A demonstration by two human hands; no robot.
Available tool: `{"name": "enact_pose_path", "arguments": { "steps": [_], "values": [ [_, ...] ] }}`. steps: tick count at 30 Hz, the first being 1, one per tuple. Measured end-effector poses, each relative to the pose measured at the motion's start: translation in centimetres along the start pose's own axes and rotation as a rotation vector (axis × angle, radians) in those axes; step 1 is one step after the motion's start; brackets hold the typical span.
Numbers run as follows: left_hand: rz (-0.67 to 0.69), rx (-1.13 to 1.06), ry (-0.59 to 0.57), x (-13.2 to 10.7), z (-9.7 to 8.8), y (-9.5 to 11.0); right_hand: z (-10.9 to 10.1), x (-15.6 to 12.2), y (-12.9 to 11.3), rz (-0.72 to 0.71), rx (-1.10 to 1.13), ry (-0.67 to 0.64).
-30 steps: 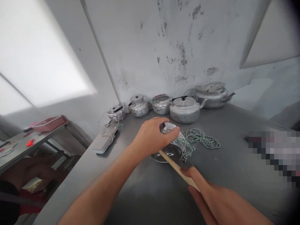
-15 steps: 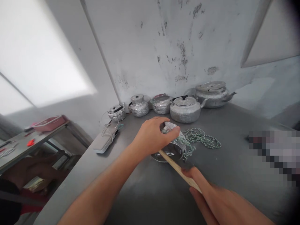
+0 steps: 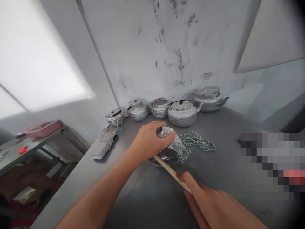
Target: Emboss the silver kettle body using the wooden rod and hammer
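A silver metal pot (image 3: 172, 156) lies tipped on the grey table (image 3: 143, 197), its round mouth facing me. My left hand (image 3: 152, 136) grips it from above and the left, thumb and fingers curved over its side. Green-and-white cord (image 3: 183, 152) is wound along the pot's right side. My right hand (image 3: 195, 190) is wrapped round a pale wooden stick (image 3: 168, 168). The stick slants up and left, its far end at the pot's mouth beneath my left hand; whatever is on that end is hidden.
Several silver kettles and pots stand along the wall, including a lidded kettle (image 3: 182, 114). A loose coil of cord (image 3: 199, 141) lies right of the pot. A power bank (image 3: 103, 148) with a cable sits left. A pink basket (image 3: 44, 128) rests on another table. The right side is pixelated.
The whole view has shifted, so the scene sits slightly further left. Both hands keep their holds on the pot and the stick; the stick's position at the pot's mouth is much the same.
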State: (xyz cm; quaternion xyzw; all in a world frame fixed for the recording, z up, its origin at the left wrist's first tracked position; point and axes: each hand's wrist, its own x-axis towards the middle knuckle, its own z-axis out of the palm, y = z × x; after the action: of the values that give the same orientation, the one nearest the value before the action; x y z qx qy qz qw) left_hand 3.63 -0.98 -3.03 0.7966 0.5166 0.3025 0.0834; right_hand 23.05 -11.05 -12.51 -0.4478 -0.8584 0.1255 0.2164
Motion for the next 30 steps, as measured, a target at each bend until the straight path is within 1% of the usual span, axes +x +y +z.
{"name": "enact_pose_path", "arguments": {
  "steps": [4,9,12,17,20,24,28,30],
  "values": [
    [0.025,-0.001,0.006,0.0,0.0,0.1,-0.9,0.3,-0.8,0.031,-0.088,-0.047],
    [0.024,-0.008,-0.001,-0.2,-0.2,0.5,-1.3,0.7,-1.1,-0.004,-0.161,-0.094],
    [0.025,-0.002,0.004,-0.2,-0.1,0.5,-1.6,1.0,-0.9,-0.031,-0.198,-0.092],
    [0.036,-0.006,0.016,-0.2,0.2,0.1,-2.2,1.4,-0.8,-0.06,-0.234,-0.05],
    [0.038,-0.011,0.027,-0.2,0.2,0.1,-2.7,1.6,-0.8,-0.046,-0.233,-0.027],
    [0.034,-0.012,0.025,-0.3,0.1,0.1,-3.2,1.7,-0.6,0.015,-0.22,0.001],
    [0.027,-0.014,0.022,-0.4,0.0,0.0,-3.5,1.9,-0.5,0.024,-0.131,0.017],
    [0.028,-0.016,0.02,-0.4,0.1,0.0,-4.0,2.3,0.0,0.027,-0.071,0.032]
  ]
}}
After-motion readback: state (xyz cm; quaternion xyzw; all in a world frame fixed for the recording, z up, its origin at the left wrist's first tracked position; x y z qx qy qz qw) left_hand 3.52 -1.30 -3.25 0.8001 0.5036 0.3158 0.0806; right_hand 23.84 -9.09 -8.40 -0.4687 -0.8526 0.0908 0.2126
